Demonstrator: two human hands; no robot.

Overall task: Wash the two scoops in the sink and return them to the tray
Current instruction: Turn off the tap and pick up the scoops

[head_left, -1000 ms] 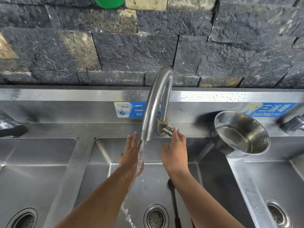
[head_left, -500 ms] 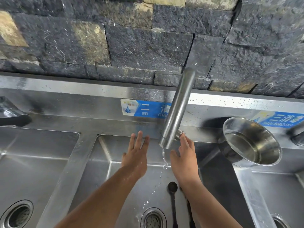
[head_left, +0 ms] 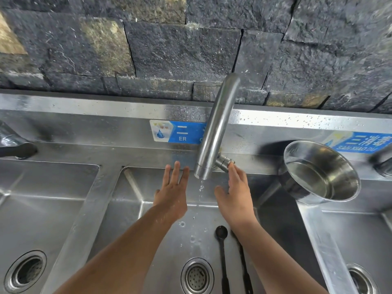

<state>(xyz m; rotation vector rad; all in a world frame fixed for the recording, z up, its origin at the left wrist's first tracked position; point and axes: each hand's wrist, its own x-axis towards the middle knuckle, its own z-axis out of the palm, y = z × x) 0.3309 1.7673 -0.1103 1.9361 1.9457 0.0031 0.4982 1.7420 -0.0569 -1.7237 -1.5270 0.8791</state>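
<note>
Left hand [head_left: 172,192] flat, fingers straight and spread, holding nothing, just left of a thin water trickle [head_left: 200,192]. Right hand [head_left: 235,194] also unclenched, fingertips touching the small metal tap knob [head_left: 225,162] beside the curved steel faucet [head_left: 216,128]. Below, two black long-handled scoops [head_left: 221,231] side by side on the floor of the middle steel sink basin [head_left: 127,219], right of the round drain [head_left: 197,276], one partly hidden under the right forearm. Farther right, round steel pot [head_left: 320,172], tilted.

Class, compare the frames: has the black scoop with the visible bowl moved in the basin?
No. The black scoop lies as before, just right of the drain, bowl end toward the tap; only the camera shifted.
</note>
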